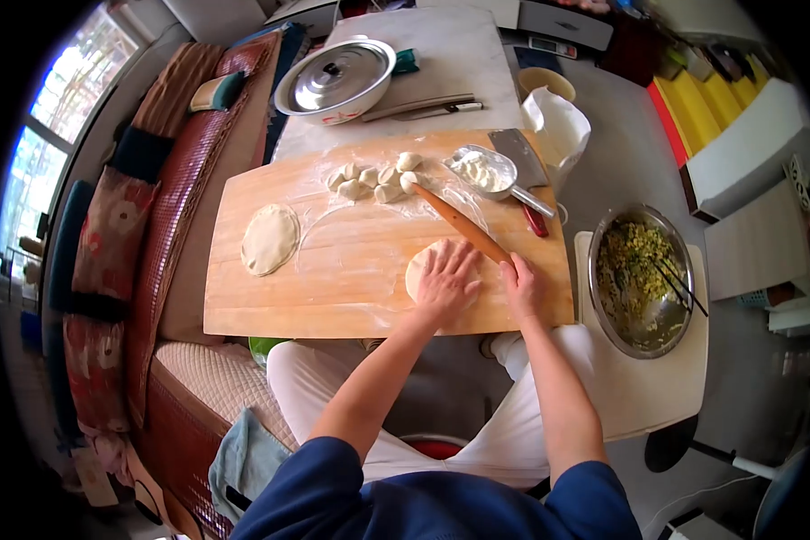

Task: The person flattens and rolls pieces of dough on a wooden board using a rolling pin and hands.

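Left hand [450, 283], grip open, lies on 1 dough round [414, 274]; right hand [523, 288], grip closed, holds 1 rolling pin [460, 222] (wooden).

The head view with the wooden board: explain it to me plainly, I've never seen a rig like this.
There is no machine here. One camera, worn on a person's head, looks forward and down at their two bare hands. The left hand lies flat on a dough disc; the right hand holds one end of a rolling pin. The wooden board also bears a flat dough sheet, small dough lumps, a scoop of flour and a cleaver. To its right stands a metal bowl of chopped mixture.
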Action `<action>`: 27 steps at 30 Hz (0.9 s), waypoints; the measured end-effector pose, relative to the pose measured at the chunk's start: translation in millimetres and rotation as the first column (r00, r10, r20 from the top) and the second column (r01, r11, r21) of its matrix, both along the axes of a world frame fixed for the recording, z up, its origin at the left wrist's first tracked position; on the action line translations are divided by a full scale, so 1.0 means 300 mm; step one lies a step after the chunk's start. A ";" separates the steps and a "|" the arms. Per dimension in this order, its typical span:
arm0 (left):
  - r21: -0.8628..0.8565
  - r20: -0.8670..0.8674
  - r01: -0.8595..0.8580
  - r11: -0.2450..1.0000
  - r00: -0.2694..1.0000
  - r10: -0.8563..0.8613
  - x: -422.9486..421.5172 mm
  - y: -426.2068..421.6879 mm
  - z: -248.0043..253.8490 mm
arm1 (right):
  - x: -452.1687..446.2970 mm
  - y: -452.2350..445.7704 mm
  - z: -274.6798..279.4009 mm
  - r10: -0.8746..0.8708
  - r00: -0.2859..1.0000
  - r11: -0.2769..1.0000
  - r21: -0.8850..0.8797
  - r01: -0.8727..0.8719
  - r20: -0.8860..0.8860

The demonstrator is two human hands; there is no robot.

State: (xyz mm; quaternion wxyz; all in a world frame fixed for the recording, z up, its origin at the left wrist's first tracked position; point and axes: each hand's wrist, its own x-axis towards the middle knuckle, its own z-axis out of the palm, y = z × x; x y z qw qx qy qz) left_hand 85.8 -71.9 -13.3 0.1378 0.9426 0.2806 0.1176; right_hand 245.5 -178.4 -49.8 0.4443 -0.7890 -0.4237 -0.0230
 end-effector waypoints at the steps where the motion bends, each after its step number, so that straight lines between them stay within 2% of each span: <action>1: 0.008 -0.015 -0.004 1.000 1.000 0.005 -0.005 0.010 -0.002 | -0.001 -0.007 0.002 0.001 1.000 0.999 -0.040 -0.002 -0.026; 4: 0.024 -0.063 -0.018 1.000 0.998 0.020 -0.031 0.036 -0.016 | -0.001 -0.012 0.014 0.006 1.000 0.999 -0.045 -0.007 -0.018; 11: 0.158 -0.159 -0.261 0.952 0.945 0.285 -0.299 0.283 -0.026 | -0.008 -0.006 -0.005 -0.014 0.999 1.000 -0.009 0.014 -0.047; 14: 0.102 0.086 -0.340 0.935 0.939 0.332 -0.410 0.433 -0.099 | -0.007 -0.004 -0.014 -0.018 0.999 1.000 0.003 0.018 -0.043; 17: -0.097 0.182 -0.496 0.863 0.844 0.505 -0.529 0.529 -0.056 | -0.014 -0.011 0.021 -0.007 0.991 0.998 -0.060 -0.001 -0.133; 20: -0.161 -0.103 -0.552 0.818 0.834 0.542 -0.538 0.537 0.029 | -0.005 -0.010 0.003 0.008 0.992 0.998 -0.058 -0.015 -0.123; 21: -0.111 -0.103 -0.559 0.822 0.829 0.550 -0.531 0.538 0.032 | -0.005 -0.007 0.002 0.005 0.993 0.998 -0.056 -0.011 -0.117; 24: -0.180 -0.269 -0.642 0.745 0.761 0.591 -0.496 0.542 0.062 | -0.007 -0.009 0.007 -0.002 0.997 0.999 -0.044 -0.001 -0.078; 27: -0.269 -0.389 -0.655 0.706 0.744 0.543 -0.475 0.540 0.120 | -0.006 -0.009 0.013 -0.008 1.000 1.000 -0.028 0.007 -0.019</action>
